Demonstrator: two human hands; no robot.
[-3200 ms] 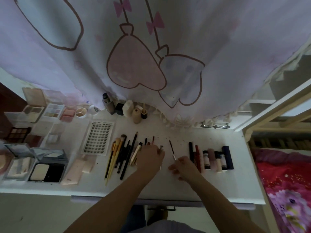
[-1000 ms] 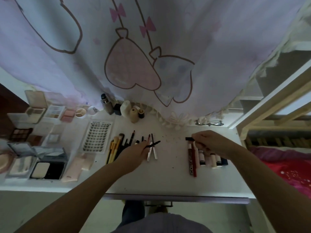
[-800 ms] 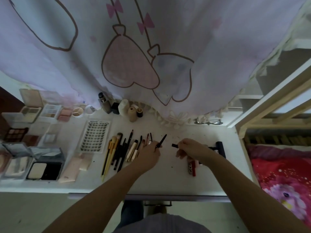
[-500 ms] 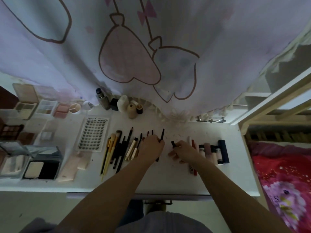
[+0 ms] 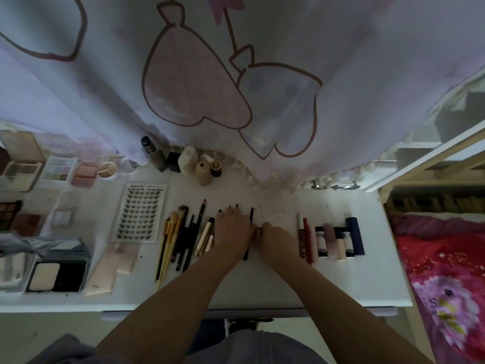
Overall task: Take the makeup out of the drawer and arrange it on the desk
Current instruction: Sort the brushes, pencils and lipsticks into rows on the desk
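Two hands side by side on white desk (image 5: 262,290), left hand (image 5: 231,232) flat over thin black pencils (image 5: 251,216), right hand (image 5: 275,239) curled, grip unclear, six upright bottles (image 5: 202,170) behind.

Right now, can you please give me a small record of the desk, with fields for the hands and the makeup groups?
left hand: rests on thin dark pencils
right hand: beside the left, fingers at a black pencil
brushes: row left of the hands
lipstick tubes: row right of the hands
false lash card: left of brushes
desk: white
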